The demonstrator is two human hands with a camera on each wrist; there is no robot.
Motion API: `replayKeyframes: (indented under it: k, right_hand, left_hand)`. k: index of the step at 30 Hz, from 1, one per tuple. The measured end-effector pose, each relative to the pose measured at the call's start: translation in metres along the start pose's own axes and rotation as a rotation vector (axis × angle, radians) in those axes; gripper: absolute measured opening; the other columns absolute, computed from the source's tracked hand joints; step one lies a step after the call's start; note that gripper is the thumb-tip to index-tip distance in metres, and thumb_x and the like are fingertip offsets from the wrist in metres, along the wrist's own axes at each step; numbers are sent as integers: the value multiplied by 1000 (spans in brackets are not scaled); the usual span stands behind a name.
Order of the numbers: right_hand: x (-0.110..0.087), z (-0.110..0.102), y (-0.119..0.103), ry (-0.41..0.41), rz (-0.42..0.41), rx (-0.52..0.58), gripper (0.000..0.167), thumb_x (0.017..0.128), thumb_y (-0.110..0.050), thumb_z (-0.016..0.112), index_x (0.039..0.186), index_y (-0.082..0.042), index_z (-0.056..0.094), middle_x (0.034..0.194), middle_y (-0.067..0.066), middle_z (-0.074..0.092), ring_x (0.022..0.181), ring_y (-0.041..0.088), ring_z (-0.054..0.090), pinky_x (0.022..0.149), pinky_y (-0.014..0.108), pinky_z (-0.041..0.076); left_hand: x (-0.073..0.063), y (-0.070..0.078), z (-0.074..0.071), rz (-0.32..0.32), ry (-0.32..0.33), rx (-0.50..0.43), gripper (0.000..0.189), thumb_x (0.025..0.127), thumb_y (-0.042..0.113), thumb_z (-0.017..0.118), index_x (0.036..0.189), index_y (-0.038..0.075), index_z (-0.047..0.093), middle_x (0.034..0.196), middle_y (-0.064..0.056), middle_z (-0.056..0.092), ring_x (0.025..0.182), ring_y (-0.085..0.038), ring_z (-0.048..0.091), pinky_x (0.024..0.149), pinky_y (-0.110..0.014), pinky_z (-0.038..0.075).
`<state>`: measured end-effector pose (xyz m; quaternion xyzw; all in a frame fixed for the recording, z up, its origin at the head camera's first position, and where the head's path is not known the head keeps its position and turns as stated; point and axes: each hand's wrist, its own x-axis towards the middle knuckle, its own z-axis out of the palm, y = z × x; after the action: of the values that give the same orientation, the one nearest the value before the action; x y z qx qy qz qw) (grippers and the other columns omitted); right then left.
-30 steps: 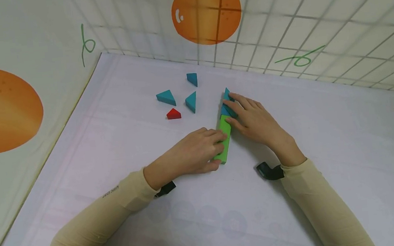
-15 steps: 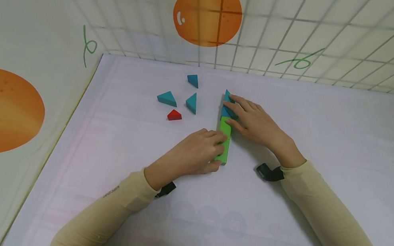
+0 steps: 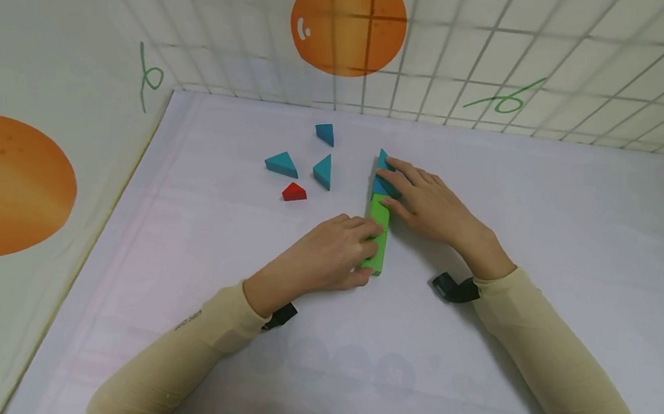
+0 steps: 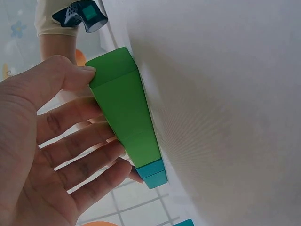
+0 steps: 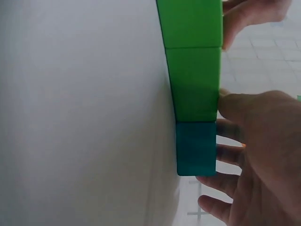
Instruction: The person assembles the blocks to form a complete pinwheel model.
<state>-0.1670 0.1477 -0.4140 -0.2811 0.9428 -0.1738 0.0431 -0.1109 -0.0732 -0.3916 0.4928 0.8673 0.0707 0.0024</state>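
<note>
Two green blocks (image 3: 382, 252) lie end to end on the white table. Several blue triangular blocks (image 3: 378, 186) continue the row at its far end, partly hidden by fingers. My left hand (image 3: 333, 253) rests along the upper edge of the green blocks. In the left wrist view its thumb touches the near end of the green block (image 4: 123, 117), with the other fingers loosely extended. My right hand (image 3: 432, 204) reaches in from the right. Its thumb touches the far green block (image 5: 195, 84), and its fingers rest over the blue triangular blocks, loosely bent.
Left of the row lie a red triangular block (image 3: 294, 192) and three loose blue ones, including a wide blue triangular block (image 3: 282, 165). A pale wall with a grid and orange drawings (image 3: 349, 23) borders the table's back. Black wrist cameras (image 3: 454, 288) sit on both wrists.
</note>
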Motion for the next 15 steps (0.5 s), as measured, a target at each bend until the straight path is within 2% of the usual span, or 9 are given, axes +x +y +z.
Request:
replayKeyframes:
  k: [15]
  right_hand:
    - [0,0,5,-9,5,15,57,103,-37,47,152,-14,32,160,12,25,140,42,35,111,60,32]
  left_hand:
    - [2,-1,1,2,17,-27,20,87,30,71,95,12,74,126,-5,64,113,-21,60,92,-33,51]
